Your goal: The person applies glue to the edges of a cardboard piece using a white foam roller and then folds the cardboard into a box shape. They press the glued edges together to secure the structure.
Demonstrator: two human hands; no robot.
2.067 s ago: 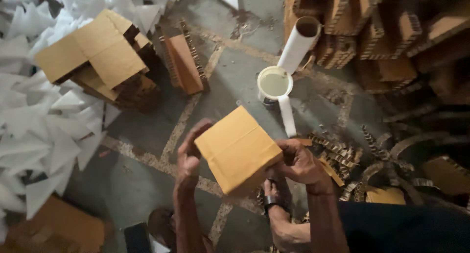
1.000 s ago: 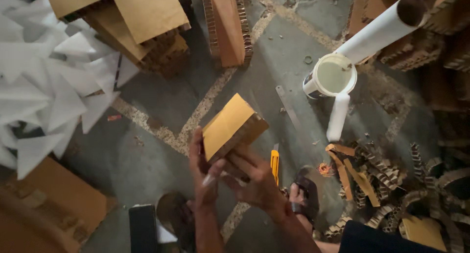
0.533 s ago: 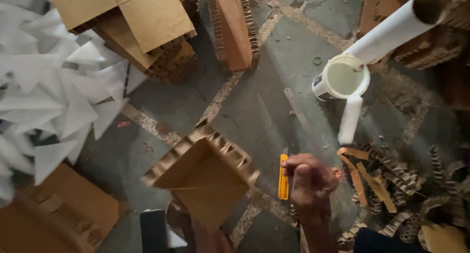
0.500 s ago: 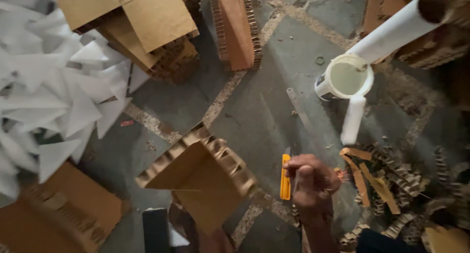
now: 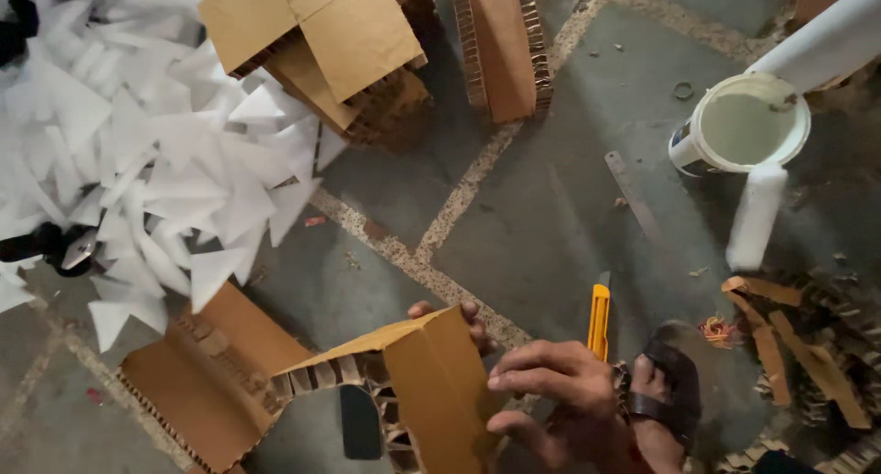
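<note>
My right hand (image 5: 560, 396) has its fingers (image 5: 523, 376) curled loosely against the outer face of the cardboard piece (image 5: 413, 382), with the thumb low beside the same face; they press on it rather than wrap it. Only the fingertips of my left hand (image 5: 459, 316) show, hooked over the far top edge of the piece, so that hand grips it from behind.

The cardboard piece sits low in the middle of the view, just above the floor (image 5: 514, 235). It is brown, folded into a bent shape with smooth tan faces, and its cut edges show a honeycomb core of open cells. A dark opening shows beneath the fold.

A yellow knife (image 5: 598, 318) lies on the floor just beside my right hand, not touched by it. My sandal (image 5: 674, 401) is next to my wrist. To the left, a flat brown sheet (image 5: 206, 382) lies under the folded piece. Further off are a heap of white paper scraps (image 5: 119, 153), stacked cardboard boxes (image 5: 321, 43), a white bucket (image 5: 743, 125), and brown strips (image 5: 798, 336).
</note>
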